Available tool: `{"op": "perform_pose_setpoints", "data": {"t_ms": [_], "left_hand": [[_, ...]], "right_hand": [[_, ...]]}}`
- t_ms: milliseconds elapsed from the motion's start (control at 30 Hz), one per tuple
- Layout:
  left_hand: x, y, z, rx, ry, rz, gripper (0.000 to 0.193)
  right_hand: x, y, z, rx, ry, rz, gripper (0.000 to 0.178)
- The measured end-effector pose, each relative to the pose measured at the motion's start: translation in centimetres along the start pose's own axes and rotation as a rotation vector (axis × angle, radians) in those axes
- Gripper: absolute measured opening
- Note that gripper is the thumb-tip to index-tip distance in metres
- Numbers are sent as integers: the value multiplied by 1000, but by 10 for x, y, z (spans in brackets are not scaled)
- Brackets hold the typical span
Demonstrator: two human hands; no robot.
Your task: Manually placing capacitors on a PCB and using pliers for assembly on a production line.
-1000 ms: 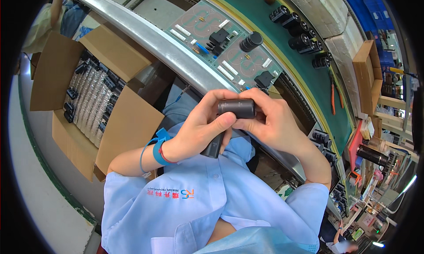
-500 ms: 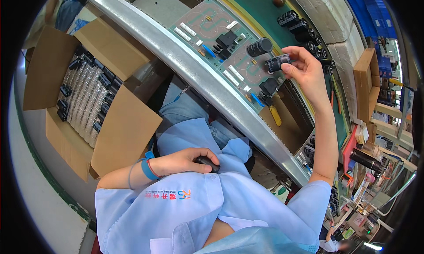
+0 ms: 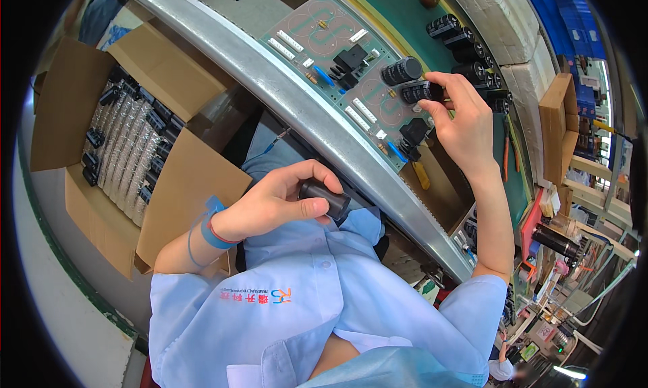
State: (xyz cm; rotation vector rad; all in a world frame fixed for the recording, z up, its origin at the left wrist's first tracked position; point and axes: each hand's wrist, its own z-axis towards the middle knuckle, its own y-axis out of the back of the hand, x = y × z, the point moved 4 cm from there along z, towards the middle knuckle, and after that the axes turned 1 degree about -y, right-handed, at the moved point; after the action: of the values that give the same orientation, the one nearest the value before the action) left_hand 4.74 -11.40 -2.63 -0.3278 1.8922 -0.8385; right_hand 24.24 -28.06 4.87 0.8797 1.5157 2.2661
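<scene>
In my right hand [image 3: 462,111] a black cylindrical capacitor [image 3: 420,92] is pinched between thumb and fingers, its lower end over or against the green circuit board [image 3: 314,47]. Beside it a second black capacitor [image 3: 401,71] stands on the board. My left hand [image 3: 287,196] is wrapped round another black capacitor [image 3: 325,198] in front of my shirt, away from the board. White connectors [image 3: 361,115], black blocky parts [image 3: 351,59] and blue components [image 3: 325,75] sit on the board. Whether the right capacitor's pins touch the board is hidden.
A metal rail [image 3: 277,98] runs along the near side of the board. Several black capacitors [image 3: 466,44] stand in rows on the green bench [image 3: 388,17]. To my left is an open cardboard box [image 3: 189,199] with wrapped black parts. Foam blocks [image 3: 486,17] lie at the far right.
My right hand has brought its capacitor down and turned it more upright toward the board, beside the standing one. My left hand has risen forward from my shirt, showing more of its capacitor.
</scene>
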Motion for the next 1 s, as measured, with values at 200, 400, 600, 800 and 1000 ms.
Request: {"op": "perform_pose_setpoints", "data": {"t_ms": [200, 400, 600, 800, 1000], "left_hand": [[0, 4, 4, -36, 2, 16, 28], [0, 5, 7, -63, 4, 22, 31], [-6, 2, 12, -66, 48, -110, 39], [-16, -7, 12, -86, -11, -127, 43], [-15, -12, 21, -111, -51, -61, 43]], "right_hand": [[-1, 0, 0, 62, -101, 90, 31], [1, 2, -1, 18, -81, 12, 30], [7, -3, 4, 42, -25, -92, 26], [6, -8, -5, -40, -31, -46, 27], [14, -7, 0, -41, -47, -173, 25]]}}
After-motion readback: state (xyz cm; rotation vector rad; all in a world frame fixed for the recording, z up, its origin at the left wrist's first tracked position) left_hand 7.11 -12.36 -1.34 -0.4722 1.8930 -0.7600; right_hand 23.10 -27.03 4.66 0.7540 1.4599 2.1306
